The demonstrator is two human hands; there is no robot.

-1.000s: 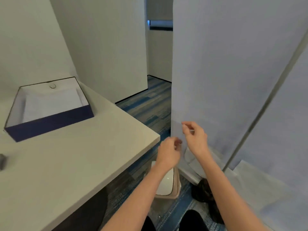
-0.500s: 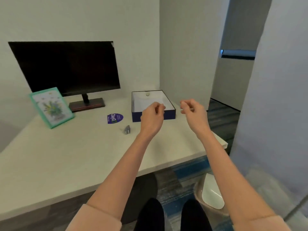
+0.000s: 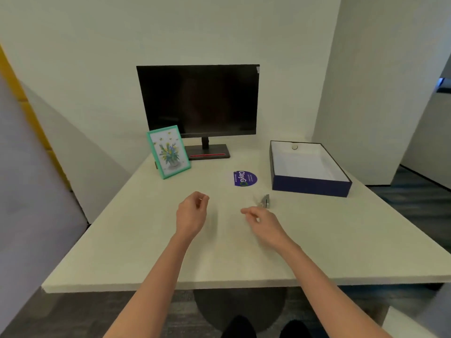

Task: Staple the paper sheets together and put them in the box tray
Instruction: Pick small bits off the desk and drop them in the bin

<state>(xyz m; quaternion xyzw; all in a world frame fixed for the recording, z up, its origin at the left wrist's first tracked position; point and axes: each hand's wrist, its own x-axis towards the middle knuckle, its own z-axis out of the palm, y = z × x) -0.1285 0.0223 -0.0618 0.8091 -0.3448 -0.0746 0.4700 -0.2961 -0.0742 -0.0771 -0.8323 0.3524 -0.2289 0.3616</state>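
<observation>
- The left hand (image 3: 191, 215) is held above the middle of the worktop (image 3: 136, 250). Its fingers are curled, and the thumb and forefinger tips come together.
- The right hand (image 3: 264, 224) is beside it, a little apart. Its fingers are also curled, and the forefinger reaches towards the left hand.
- I cannot tell if either hand pinches something thin, such as a pale sheet. The worktop is pale too, and the space between the hands looks only slightly blurred.
- A small grey metal stapler (image 3: 266, 200) lies on the worktop, just beyond the right hand and not touching it.
- The box tray (image 3: 310, 189) stands at the far right of the worktop, well apart from both hands. It is dark blue outside and white inside, and there is a small round mark on its far wall.
- I cannot tell if the white bottom of the tray is lining or paper.
- A round purple sticker (image 3: 245, 178) lies flat between the stapler and the monitor (image 3: 197, 101), which is dark and stands at the back.
- A green picture frame (image 3: 168, 152) with a flower picture leans upright just left of the monitor foot.
</observation>
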